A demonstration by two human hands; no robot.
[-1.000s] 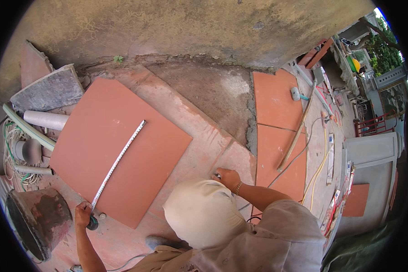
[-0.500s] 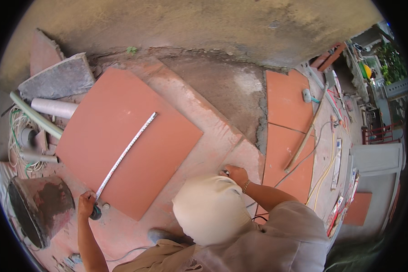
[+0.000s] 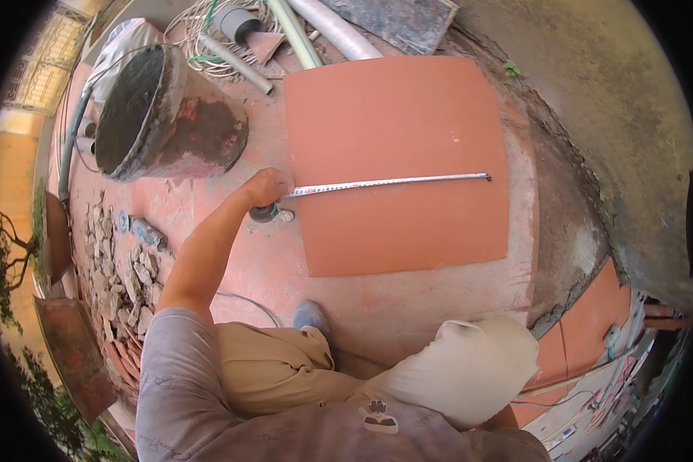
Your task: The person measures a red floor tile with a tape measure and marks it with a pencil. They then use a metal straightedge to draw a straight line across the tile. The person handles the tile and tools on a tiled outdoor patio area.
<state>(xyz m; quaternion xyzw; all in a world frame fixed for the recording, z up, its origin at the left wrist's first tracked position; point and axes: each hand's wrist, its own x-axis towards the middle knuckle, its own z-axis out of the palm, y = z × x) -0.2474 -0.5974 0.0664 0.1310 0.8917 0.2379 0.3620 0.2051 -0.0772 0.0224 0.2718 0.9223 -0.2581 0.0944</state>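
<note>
A large square red-orange tile (image 3: 396,115) lies flat on the dusty floor. The extended white blade of a tape measure (image 3: 393,183) crosses it from the left edge almost to the right edge. My left hand (image 3: 269,187) is closed on the tape measure at the tile's left edge, and its dark case (image 3: 263,213) shows below my fingers. A small stone (image 3: 285,216) sits beside the case. My right hand is out of view; my bent knee hides most of that arm.
A mortar-stained bucket (image 3: 173,115) stands at the left, near pipes (image 3: 294,35) and coiled cable. A grinder-like tool (image 3: 148,232) and rubble (image 3: 135,285) lie below it. Laid tiles (image 3: 593,319) are at the lower right, beside the wall (image 3: 593,92).
My view has swung left, so the tile and bucket appear farther right and turned. My right hand has gone out of sight. My left hand still holds the tape measure against the tile's edge.
</note>
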